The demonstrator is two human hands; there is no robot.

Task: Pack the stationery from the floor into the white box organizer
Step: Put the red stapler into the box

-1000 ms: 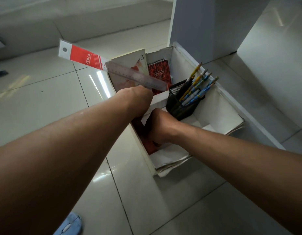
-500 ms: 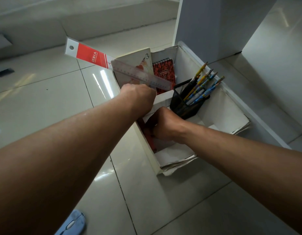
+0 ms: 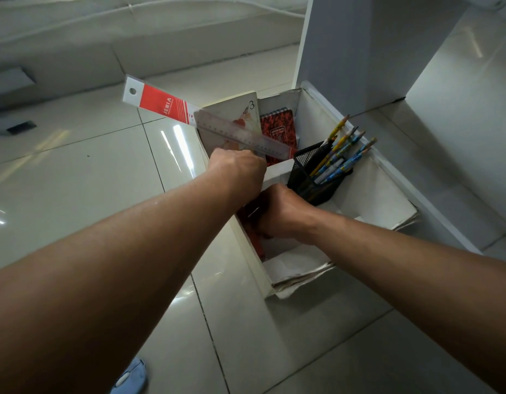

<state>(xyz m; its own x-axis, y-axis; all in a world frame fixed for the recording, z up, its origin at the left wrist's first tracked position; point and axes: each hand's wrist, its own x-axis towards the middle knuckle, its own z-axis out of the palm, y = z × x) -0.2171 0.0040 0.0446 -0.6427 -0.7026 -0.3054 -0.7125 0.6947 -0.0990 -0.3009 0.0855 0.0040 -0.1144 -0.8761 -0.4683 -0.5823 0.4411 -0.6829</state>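
Note:
The white box organizer stands on the tiled floor. My left hand hovers at its left wall and grips a clear ruler in a red and white sleeve, which slants up and left over the far compartment. My right hand is down in the near left compartment, its fingers curled onto a red item; the fingertips are hidden. A black mesh pen holder with several pencils leans in the right part. A pale book and a red spiral notebook stand at the far end.
A white cabinet leg or panel rises just behind the box, and a white ledge runs along the box's right side. Crumpled paper lines the box's near end. A blue and white object lies on the tiles at the bottom edge.
Both hands and the ruler stay almost where they were relative to the box. Only the view has shifted a little.

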